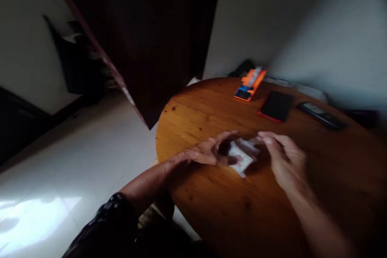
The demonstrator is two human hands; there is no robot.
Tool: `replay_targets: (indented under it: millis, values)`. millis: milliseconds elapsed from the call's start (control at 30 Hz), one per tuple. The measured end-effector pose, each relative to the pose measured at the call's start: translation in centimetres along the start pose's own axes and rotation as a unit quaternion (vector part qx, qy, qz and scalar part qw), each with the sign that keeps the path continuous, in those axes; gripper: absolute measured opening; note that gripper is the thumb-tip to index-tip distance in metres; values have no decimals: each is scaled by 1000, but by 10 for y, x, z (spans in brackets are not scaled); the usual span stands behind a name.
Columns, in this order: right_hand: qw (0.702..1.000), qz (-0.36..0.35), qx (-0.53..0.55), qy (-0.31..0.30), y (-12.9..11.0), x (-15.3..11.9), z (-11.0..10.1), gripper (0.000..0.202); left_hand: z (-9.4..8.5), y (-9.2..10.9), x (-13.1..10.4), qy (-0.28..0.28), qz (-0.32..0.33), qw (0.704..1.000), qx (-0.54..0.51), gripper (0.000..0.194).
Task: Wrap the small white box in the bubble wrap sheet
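Handling a small stack of cards [242, 156] over the round wooden table [211, 205], both hands meeting near its middle. Left hand [211, 151] resting at the table's near-left part, fingers curled loosely round the stack's left edge, thumb side cupping it; hold looks partial, not a tight fist. Right hand [282, 157] arched over the stack's right end, fingertips pinching or pressing its top corner (blur hides whether a single card is being lifted). Judged step: squaring or splitting the stack, mid-handling. Next move likely calling for a steady left-hand cradle while the right fingers slide or lift cleanly, keeping the loose cards from fanning out.

Farther back on the table, well apart from the hands: an orange packet [249, 84], then a dark phone with a red edge [275, 106], then a dark remote-like object [322, 115] at the far right. Nothing lying between hands and stack. Dark door [145, 28] standing beyond the table's left edge, clear of the work.
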State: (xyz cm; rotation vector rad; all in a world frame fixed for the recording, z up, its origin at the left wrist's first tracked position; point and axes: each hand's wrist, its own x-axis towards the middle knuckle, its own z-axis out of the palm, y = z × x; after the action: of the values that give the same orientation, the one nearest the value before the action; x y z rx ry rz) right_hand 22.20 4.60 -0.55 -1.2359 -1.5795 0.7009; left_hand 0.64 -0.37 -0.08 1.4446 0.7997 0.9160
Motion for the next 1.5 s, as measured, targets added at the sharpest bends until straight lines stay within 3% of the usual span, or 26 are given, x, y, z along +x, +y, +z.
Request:
replay_targets:
  millis: [300,533,700,900,1067,1200,1300,1433,1500]
  values:
    - [998,39,-45,14,22,13,-3,37,2,9,-2,-46,-70,996,-17,65]
    - [999,15,17,38,-5,4,-18,33,7,12,-6,-29,-66,997,-11,53]
    - [994,6,58,-90,-30,-11,-32,30,11,2,1,25,-31,998,-38,53]
    - [984,-10,-13,-179,-28,-16,-20,32,12,-7,6,44,26,998,-36,68]
    - [971,-75,-14,-226,-39,-19,-20,27,5,-6,3,40,32,992,114,90]
    - [963,-70,2,-259,-45,-19,-27,37,-1,-5,-1,-4,47,977,208,80]
    - [977,-32,-10,-211,-39,-15,-29,36,-3,-5,-5,-23,46,969,241,66]
    - [996,-15,-64,-60,-14,-8,-23,23,-2,-9,-7,-28,59,964,258,60]
    - [996,0,-79,-28,1,-5,-17,38,0,-12,-8,-26,64,960,273,59]
